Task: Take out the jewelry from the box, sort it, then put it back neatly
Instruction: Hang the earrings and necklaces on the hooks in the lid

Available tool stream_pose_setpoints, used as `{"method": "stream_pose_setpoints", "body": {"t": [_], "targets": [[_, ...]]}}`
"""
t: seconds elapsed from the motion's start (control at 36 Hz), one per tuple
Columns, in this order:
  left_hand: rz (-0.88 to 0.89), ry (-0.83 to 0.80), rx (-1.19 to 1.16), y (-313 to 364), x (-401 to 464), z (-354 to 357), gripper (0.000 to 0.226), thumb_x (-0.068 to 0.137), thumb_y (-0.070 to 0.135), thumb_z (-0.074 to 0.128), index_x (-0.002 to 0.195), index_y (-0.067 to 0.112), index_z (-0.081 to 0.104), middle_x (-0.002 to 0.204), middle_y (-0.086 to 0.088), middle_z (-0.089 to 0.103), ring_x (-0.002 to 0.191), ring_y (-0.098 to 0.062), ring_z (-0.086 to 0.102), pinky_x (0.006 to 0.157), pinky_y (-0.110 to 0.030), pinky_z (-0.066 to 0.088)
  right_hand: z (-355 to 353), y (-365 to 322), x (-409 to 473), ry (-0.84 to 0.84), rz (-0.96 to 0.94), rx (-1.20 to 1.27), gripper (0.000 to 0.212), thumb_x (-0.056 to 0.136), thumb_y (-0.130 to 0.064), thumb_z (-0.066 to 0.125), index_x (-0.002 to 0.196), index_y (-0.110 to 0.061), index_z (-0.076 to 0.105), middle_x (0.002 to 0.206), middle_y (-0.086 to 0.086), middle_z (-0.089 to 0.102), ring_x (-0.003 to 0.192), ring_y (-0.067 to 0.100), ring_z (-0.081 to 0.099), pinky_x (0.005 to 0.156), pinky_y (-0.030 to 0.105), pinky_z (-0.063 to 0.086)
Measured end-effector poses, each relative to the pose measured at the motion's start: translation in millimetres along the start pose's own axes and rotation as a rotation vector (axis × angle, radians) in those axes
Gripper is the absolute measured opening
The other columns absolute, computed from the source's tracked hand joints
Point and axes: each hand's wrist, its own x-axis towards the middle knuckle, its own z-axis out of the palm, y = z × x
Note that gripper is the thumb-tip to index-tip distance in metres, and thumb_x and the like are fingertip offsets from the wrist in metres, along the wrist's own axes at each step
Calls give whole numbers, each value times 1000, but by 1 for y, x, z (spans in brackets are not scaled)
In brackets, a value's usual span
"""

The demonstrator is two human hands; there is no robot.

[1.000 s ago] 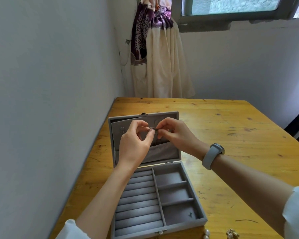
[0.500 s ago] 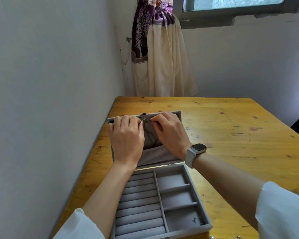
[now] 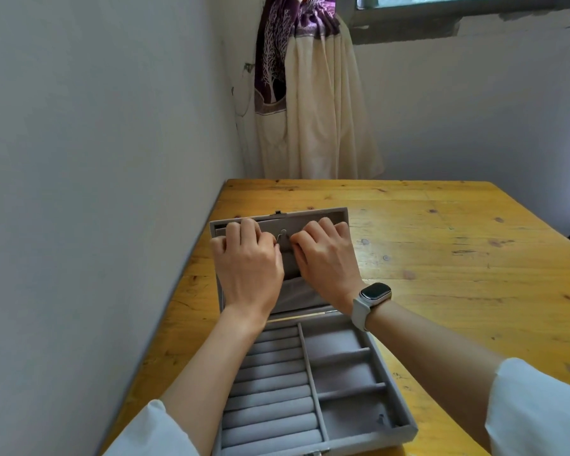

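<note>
Just two hands (image 3: 248, 264) (image 3: 326, 261), one box (image 3: 359, 363)

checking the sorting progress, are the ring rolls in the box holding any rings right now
No, the grey ring rolls in the left half of the open jewelry box lie bare, with no ring on them.

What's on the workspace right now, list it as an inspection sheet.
Surface: wooden table, knotty and scuffed.
Job's things: grey jewelry box open, lid upright; a thin chain at a lid hook; a small piece in the nearest right compartment.
Clutter: nothing seen.
Grippers: left hand and right hand against the lid, fingertips pinching at the chain.
Cables: nothing seen.
Surroundings: grey walls, curtain, window above; watch on right wrist.
</note>
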Motion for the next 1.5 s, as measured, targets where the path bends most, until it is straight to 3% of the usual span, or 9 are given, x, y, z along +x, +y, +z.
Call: {"method": "stream_pose_setpoints", "body": {"t": [0.19,0.44,0.72,0.92,1.0,1.11,1.22,1.36,1.5], "targets": [[105,52,-98,0,-13,3,7,80,19,67,84,14,71,85,-1,65,83,-21,46,68,-32,25,-4,6,-25,22,-40,140,22,82,-12,53,99,-11,68,82,1,67,92,18,48,80,34,34],[171,8,-159,1,-19,-2,27,74,9,73,100,13,68,79,1,69,76,-22,57,68,-31,26,-14,-1,-29,-129,311,478,19,86,-8,53,98,-4,67,88,11,62,72,26,62,63,38,54],[236,-70,-183,-7,-36,3,39,69,3,70,107,12,67,106,-4,66,97,-22,46,73,-33,28,-16,-8,-30,-398,297,363,29,87,-6,46,108,-11,66,101,5,69,97,25,50,85,33,40],[336,-161,-122,-8,-43,4,46,81,9,36,119,13,60,122,-3,61,113,-22,44,81,-37,29,-27,-9,-35,-493,210,375,46,78,-16,32,109,-14,65,107,6,59,99,22,53,83,26,27],[354,-176,-102,-10,-48,5,43,81,10,38,116,14,62,122,-4,61,115,-22,46,82,-38,29,-32,-1,-41,-482,195,400,39,77,-9,38,101,-6,69,99,14,55,90,30,54,80,37,46],[371,-169,-107,-7,-50,1,32,77,10,53,106,14,65,117,-4,62,114,-23,49,82,-40,29,-38,-1,-44,-501,121,308,39,75,-5,40,103,-4,67,92,14,62,86,33,53,75,41,49],[374,-156,-136,-4,-50,-3,31,72,6,59,102,11,65,110,-6,64,110,-24,56,82,-39,29,-42,-5,-42,-486,143,312,40,80,-1,42,118,-6,54,101,12,64,96,30,51,84,38,41],[365,-170,-95,-6,-53,-6,46,76,7,49,121,13,56,109,-5,63,110,-24,48,82,-40,28,-44,-6,-40,-513,189,287,38,81,-4,42,117,-13,50,107,3,63,103,20,53,96,29,21],[372,-232,-50,-5,-52,-8,51,61,7,69,111,14,64,109,-10,61,109,-29,41,83,-43,27,-54,-2,-49,-391,226,388,34,82,7,42,111,-3,55,108,12,62,100,27,55,94,23,27]]}}
